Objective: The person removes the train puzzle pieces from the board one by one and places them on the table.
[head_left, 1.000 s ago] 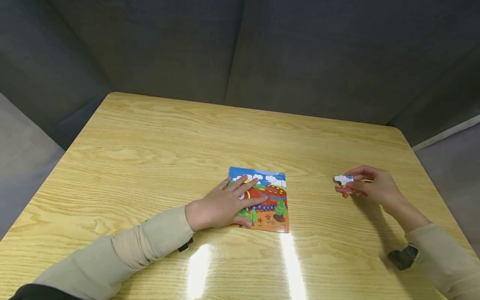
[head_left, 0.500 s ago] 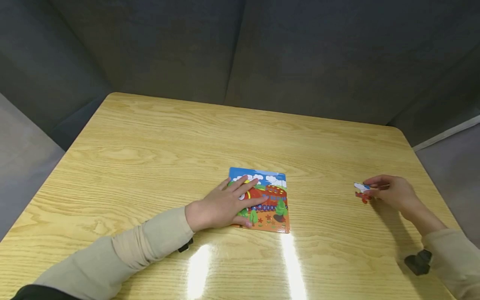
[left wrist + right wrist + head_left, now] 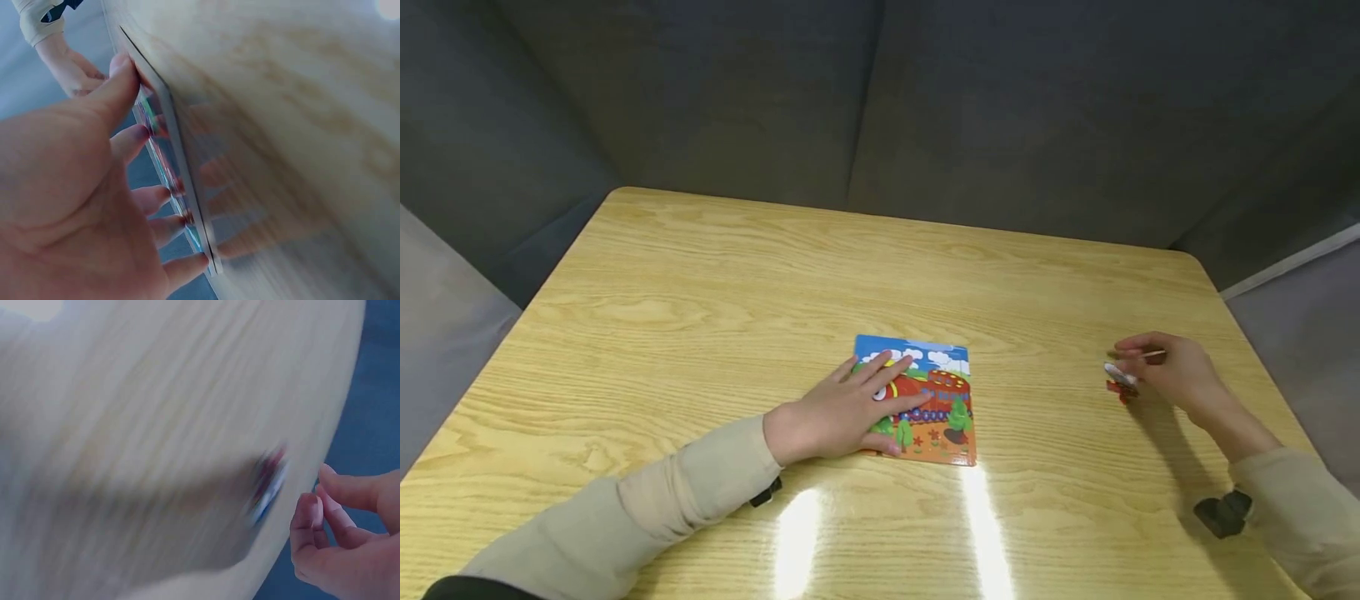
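A jigsaw puzzle [image 3: 951, 429] with a red train, blue sky and green trees lies assembled on the table. My left hand [image 3: 842, 408] rests on its left part with fingers spread; in the left wrist view those fingertips touch its surface near the edge of the board [image 3: 178, 150]. Far to the right, my right hand [image 3: 1168, 375] pinches a thin puzzle piece seen edge-on, mostly hidden by the fingers. Just below those fingertips is a white and red puzzle piece [image 3: 1122, 379], blurred in the right wrist view, where the right hand [image 3: 344, 531] is above the tabletop.
The wood-grain table [image 3: 737, 275] spreads around both hands, with bright light reflections near its front. Dark cloth curtains [image 3: 737, 100] stand behind the table. A black wrist camera [image 3: 1223, 512] hangs under the right sleeve.
The right hand first moved right with the puzzle pieces, then slightly back left and up. The white and red piece now appears beneath its fingertips. The left hand stays on the puzzle.
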Available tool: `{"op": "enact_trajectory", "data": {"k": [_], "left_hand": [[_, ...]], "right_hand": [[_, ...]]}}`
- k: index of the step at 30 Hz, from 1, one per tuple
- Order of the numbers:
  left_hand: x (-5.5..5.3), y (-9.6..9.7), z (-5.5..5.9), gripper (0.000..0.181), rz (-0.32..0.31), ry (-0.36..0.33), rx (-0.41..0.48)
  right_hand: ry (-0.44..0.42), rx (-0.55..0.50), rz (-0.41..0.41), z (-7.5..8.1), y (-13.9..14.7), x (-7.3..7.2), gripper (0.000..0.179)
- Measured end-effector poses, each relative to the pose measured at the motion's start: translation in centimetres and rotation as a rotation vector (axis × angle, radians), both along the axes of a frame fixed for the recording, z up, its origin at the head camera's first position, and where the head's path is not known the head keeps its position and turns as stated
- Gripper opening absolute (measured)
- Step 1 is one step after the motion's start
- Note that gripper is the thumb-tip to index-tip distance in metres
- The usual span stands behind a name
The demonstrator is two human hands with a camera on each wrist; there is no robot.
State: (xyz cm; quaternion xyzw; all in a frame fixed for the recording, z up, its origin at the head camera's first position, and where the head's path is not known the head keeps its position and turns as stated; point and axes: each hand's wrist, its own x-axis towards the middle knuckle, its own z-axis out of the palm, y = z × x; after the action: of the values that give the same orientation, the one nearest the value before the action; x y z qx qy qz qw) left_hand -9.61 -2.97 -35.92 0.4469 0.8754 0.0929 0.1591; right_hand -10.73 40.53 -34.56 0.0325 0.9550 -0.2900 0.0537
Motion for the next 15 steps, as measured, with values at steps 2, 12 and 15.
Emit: {"op": "enact_trajectory", "data": {"k": [2, 12, 15], "left_hand": [[0.1, -0.1, 0.0, 0.070, 0.004, -0.004, 0.008], [0.3, -1.7, 0.3, 0.069, 0.047, -0.023, -0.007], [0.4, -2.0, 0.4, 0.069, 0.064, -0.027, -0.022]], "right_hand": [[-0.021, -0.062, 0.011, 0.6, -2.0, -0.3, 0.037], [-0.159, -0.511, 0.123, 0.7, -14.3, -1.5, 0.033], [-0.207, -0.575, 0.140, 0.4, -16.5, -1.5, 0.032]]}}
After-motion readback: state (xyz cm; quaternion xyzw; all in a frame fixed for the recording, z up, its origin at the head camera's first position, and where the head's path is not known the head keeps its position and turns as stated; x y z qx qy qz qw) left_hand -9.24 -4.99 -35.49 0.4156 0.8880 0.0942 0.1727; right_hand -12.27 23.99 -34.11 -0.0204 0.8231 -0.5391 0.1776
